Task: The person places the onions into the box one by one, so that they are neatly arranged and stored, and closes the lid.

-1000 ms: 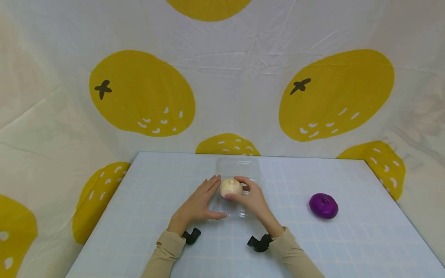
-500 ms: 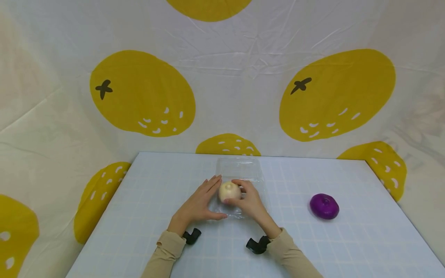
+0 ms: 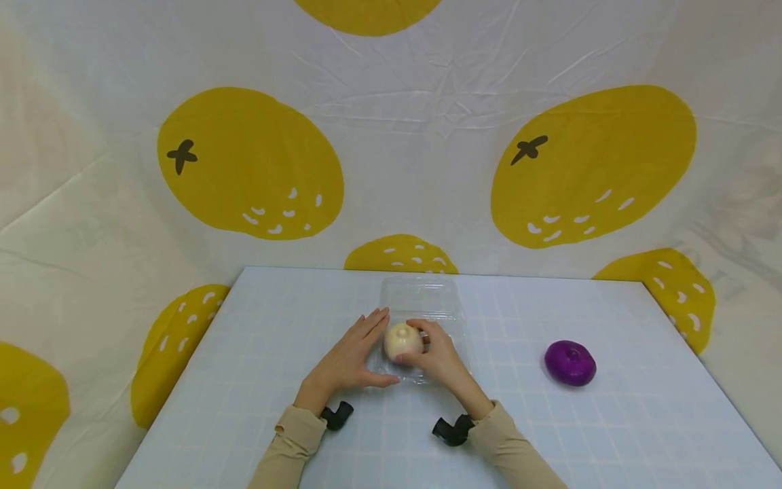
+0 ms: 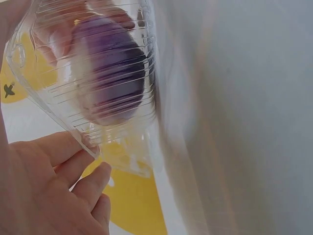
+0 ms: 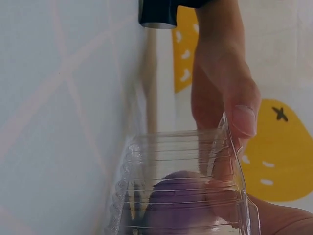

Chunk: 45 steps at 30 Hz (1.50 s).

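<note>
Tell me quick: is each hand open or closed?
Left hand: open, touching the clear box.
Right hand: closed, holding the white-and-purple vegetable.

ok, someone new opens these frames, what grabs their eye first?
Probably the big yellow fruit prints on the pale backdrop behind the table. Next, the purple onion on the table's right side, then the white-topped onion that the right hand holds inside the clear container near the middle.
</note>
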Tool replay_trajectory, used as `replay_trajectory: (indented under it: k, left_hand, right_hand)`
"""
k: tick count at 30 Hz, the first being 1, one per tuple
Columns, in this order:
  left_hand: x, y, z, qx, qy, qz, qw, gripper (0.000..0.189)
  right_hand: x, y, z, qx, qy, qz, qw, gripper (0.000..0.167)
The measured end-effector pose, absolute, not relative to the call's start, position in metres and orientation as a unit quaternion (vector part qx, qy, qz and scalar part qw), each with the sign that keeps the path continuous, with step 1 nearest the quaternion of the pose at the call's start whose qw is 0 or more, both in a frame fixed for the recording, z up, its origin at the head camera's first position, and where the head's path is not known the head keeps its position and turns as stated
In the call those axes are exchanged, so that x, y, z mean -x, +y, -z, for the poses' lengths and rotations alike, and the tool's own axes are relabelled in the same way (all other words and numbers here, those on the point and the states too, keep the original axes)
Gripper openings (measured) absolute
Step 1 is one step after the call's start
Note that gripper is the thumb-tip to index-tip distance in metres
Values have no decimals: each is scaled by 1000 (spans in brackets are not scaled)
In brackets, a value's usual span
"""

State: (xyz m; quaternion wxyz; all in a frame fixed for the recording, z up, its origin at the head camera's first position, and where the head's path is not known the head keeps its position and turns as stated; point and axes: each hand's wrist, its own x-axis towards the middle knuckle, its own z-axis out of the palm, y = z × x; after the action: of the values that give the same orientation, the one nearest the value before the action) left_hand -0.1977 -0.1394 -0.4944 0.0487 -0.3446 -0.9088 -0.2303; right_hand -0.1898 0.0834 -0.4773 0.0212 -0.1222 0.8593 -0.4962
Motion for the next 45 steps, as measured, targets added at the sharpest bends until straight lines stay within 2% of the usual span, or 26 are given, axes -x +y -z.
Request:
replay_trajectory:
  k: [10, 25, 45]
  left_hand:
    - [199, -138, 494, 349, -906, 234, 53, 112]
    - [198, -138, 495, 345, -909, 230, 41, 113]
    - [200, -140, 493, 352, -903, 242, 48, 112]
  right_hand:
    - [190, 85, 477, 137, 870, 473, 4, 70]
    - [183, 92, 459, 113, 873, 474, 20, 83]
    - [190, 139, 430, 145, 847, 511, -5, 70]
